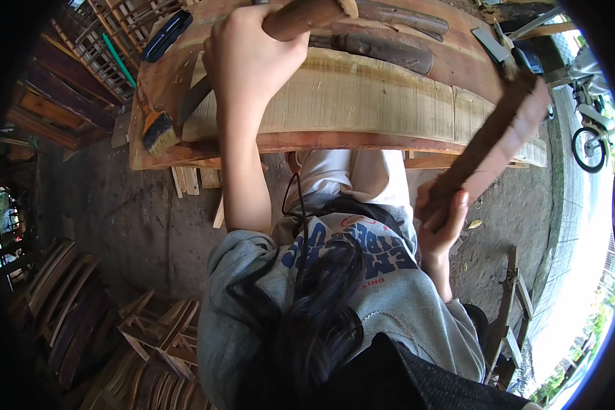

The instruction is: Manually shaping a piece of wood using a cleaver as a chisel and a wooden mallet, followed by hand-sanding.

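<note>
My left hand (253, 61) is closed around a round wooden handle (307, 15) at the top of the view, over a pale curved plank (369, 102) lying along the workbench (157, 68). My right hand (444, 225), lower on the right, grips one end of a dark reddish wooden bar (492, 137) that slants up over the bench's right part. Dark wooden-handled tools (389, 55) lie behind the plank. A paintbrush (158, 133) and a dark metal strip (195, 99) lie left of my left hand, the strip partly hidden by it.
Wooden frames (68, 102) stand at the left, stacked curved pieces (61, 301) and a wooden stool frame (160, 328) at lower left. A dark case (165, 33) lies at the bench's back left. A wheeled vehicle (588, 137) stands outside at right, near a wooden rack (512, 314).
</note>
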### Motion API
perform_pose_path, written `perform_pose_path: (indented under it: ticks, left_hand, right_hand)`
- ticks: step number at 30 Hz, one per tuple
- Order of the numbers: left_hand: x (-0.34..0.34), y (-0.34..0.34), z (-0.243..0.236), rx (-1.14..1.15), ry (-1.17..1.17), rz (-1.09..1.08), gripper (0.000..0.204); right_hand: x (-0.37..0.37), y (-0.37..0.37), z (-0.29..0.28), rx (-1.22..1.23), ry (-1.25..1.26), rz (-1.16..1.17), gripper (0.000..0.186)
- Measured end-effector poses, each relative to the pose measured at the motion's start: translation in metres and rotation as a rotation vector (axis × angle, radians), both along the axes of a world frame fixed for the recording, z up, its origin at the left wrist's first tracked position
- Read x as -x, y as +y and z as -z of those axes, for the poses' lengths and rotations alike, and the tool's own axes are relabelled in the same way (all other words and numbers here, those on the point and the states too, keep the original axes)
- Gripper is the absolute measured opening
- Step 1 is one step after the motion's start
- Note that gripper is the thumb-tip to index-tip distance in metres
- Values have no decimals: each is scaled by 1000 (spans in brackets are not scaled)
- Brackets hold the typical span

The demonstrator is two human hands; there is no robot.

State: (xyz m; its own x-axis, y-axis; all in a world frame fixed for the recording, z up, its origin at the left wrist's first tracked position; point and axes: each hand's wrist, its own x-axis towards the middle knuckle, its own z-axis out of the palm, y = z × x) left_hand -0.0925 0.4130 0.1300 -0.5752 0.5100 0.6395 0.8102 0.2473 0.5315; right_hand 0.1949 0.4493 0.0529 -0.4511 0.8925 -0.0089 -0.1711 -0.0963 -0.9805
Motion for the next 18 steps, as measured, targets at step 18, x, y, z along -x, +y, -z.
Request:
perform_pose_path:
  ticks: [18]
  left_hand:
    - [-222,94,-5,119,12,709,16]
  right_hand:
    - [-165,65,-60,-486,482,903,44]
